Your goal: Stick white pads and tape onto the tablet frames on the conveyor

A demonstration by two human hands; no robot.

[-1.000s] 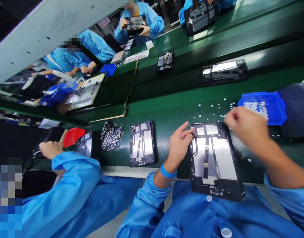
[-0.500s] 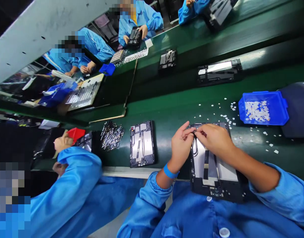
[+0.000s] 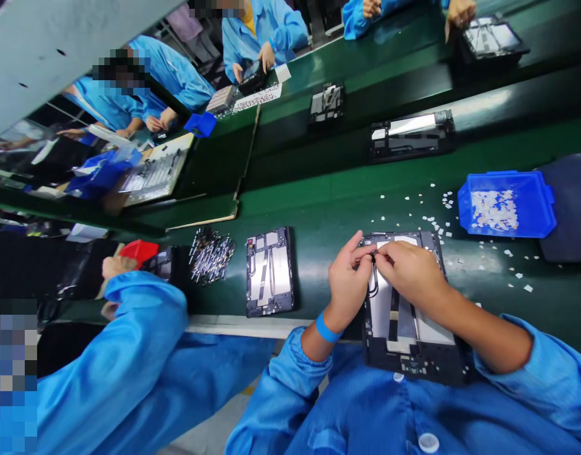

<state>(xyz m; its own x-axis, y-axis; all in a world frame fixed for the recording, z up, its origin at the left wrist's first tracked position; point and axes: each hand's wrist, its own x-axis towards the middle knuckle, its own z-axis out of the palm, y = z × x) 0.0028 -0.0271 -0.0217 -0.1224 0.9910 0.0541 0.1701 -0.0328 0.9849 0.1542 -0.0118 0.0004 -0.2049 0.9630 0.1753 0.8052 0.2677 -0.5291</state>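
A black tablet frame (image 3: 407, 344) with silver plates lies in front of me, its near end over the bench edge. My left hand (image 3: 348, 278) rests on the frame's top left corner with the fingers pinched. My right hand (image 3: 408, 270) meets it there, fingertips pressed on a small part too small to make out. A blue tray (image 3: 506, 203) of small white pieces stands to the right, and loose white pieces (image 3: 437, 221) lie scattered between it and the frame.
A second frame (image 3: 270, 272) lies to the left beside a pile of metal parts (image 3: 211, 255). A co-worker's sleeve (image 3: 129, 354) and hand are at the left near a red tray (image 3: 139, 249). More frames (image 3: 410, 134) ride the far belt, where other people work.
My right hand came back from the blue tray to the frame's top left corner and joined my left hand. Both hands now press there. The frames on the far belt shifted.
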